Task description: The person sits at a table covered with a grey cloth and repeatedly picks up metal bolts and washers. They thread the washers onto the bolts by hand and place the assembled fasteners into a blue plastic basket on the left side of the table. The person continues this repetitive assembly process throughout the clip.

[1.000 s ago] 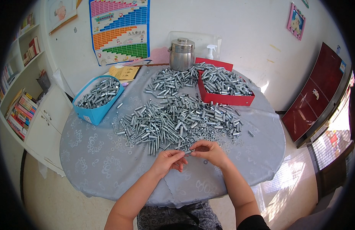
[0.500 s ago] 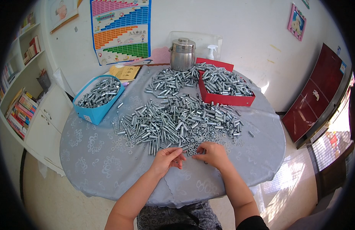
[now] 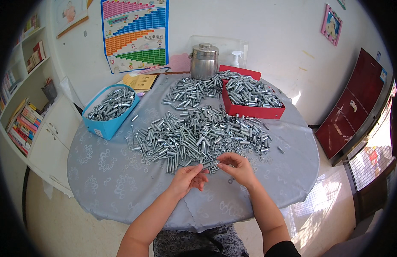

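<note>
The right grip has risen from its position half a second ago, low at the near edge of the hardware pile, and its thumb and forefinger now stand opposite the left grip. The left grip has hardly moved; its thumb and forefinger are drawn together beside the pile. From where I stand, I cannot tell whether either grip is fully closed on a fastener. The loose ring on the counter, partly covered earlier, is now exposed below the right grip. The change suggests a return to two-handed handling of small parts. The pile lies mid-counter, directly beyond both grips; the filled blue box and red box show no visible change.
</note>
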Tool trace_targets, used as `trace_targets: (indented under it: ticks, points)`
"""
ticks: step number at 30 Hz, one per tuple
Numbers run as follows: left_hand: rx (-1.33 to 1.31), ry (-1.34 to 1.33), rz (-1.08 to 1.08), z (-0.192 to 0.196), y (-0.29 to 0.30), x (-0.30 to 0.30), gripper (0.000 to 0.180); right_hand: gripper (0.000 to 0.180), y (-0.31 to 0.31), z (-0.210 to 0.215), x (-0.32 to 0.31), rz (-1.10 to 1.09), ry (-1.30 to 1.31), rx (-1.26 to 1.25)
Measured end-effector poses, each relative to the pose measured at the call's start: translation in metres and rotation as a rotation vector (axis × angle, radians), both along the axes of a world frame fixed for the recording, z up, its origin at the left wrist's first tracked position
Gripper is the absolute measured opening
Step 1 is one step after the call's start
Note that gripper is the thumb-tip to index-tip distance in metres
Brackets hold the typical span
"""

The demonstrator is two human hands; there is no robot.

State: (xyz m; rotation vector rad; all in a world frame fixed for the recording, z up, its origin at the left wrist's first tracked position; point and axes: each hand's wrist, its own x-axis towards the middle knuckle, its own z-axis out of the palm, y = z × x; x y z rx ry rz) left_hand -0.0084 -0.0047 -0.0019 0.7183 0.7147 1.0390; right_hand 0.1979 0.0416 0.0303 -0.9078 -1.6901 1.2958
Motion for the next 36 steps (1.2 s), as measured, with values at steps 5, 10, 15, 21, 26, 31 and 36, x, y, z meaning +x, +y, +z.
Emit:
trace_targets:
  ticks: [5, 10, 15, 21, 26, 31, 36]
  points:
    - [-0.004, 0.015, 0.006, -0.001, 0.000, 0.000, 0.037, 0.021, 0.000, 0.003, -0.001, 0.030, -0.027, 0.099]
    - [-0.037, 0.040, 0.012, 0.003, -0.001, 0.001, 0.037, 0.020, 0.001, 0.002, -0.001, 0.052, -0.039, 0.155]
    - [-0.023, 0.123, 0.059, 0.004, -0.001, 0.003, 0.035, 0.021, -0.002, 0.000, -0.003, 0.003, -0.135, 0.222]
    - [0.039, 0.240, 0.069, 0.009, -0.003, 0.006, 0.032, 0.018, -0.002, 0.000, -0.002, 0.015, -0.219, 0.218]
    - [0.063, 0.257, 0.026, 0.006, -0.006, 0.011, 0.030, 0.014, -0.005, 0.008, -0.003, 0.012, -0.350, -0.029]
    - [0.054, 0.247, 0.113, 0.005, -0.002, 0.009, 0.032, 0.019, -0.002, -0.005, -0.003, 0.004, -0.142, -0.038]
    - [0.018, 0.193, 0.080, 0.006, -0.002, 0.006, 0.035, 0.020, -0.002, -0.007, -0.004, 0.045, -0.084, 0.120]
